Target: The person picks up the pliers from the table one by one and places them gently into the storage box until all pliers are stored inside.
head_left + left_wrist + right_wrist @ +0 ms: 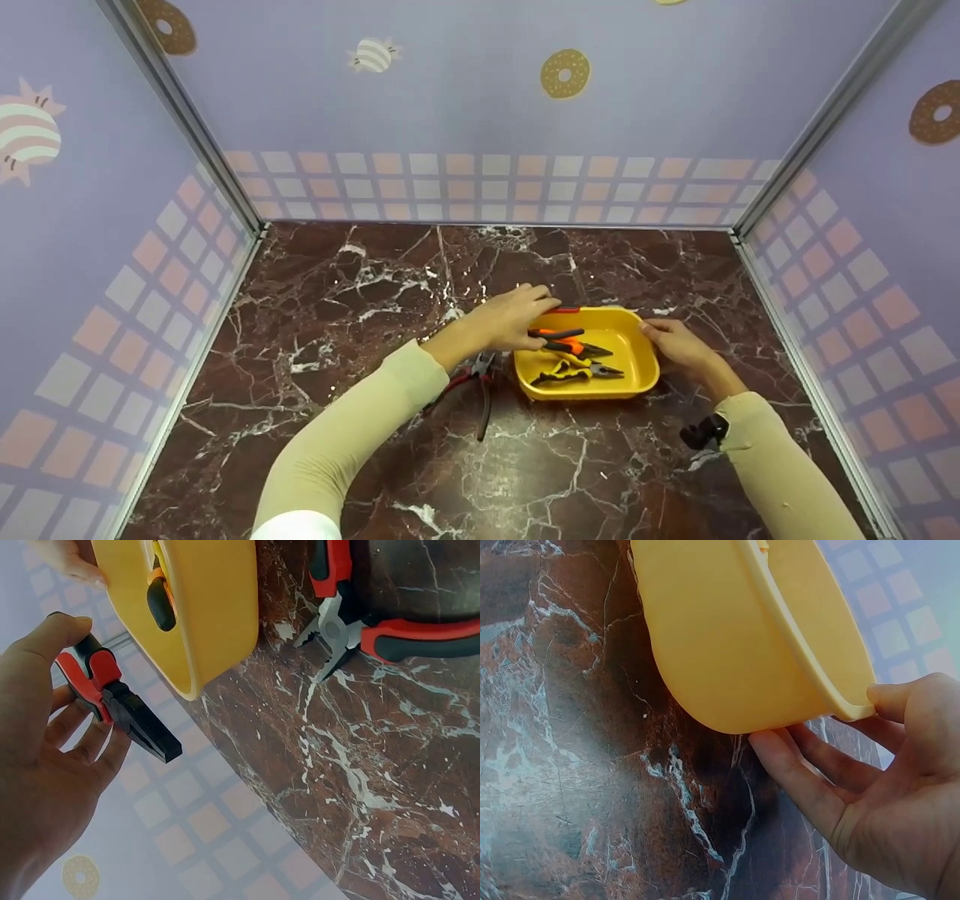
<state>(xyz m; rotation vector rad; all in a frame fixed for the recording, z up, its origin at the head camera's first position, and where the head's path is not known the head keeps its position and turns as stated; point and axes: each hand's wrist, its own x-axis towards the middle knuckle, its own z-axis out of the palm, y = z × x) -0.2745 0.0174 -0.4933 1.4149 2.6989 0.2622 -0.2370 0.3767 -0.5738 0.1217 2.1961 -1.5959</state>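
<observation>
A yellow tray (pixel 641 358) sits mid-table. In it lie orange-handled pliers (pixel 570 341) and yellow-handled pliers (pixel 574 369). My left hand (pixel 536 304) is at the tray's far left rim and grips red-and-black pliers (pixel 564 309). In the left wrist view these pliers (pixel 112 701) lie between thumb and fingers of the left hand (pixel 94 686), beside the tray (pixel 202 607). My right hand (pixel 660 334) holds the tray's right rim. In the right wrist view the right hand (pixel 821 720) has its thumb on the rim and its fingers against the tray wall (pixel 735 637).
Another pair of red-handled pliers (pixel 472 382) lies on the marble table (pixel 337 300) just left of the tray, jaws apart, also visible as red-handled pliers (pixel 352 622) in the left wrist view. Patterned walls close the table on the left, back and right.
</observation>
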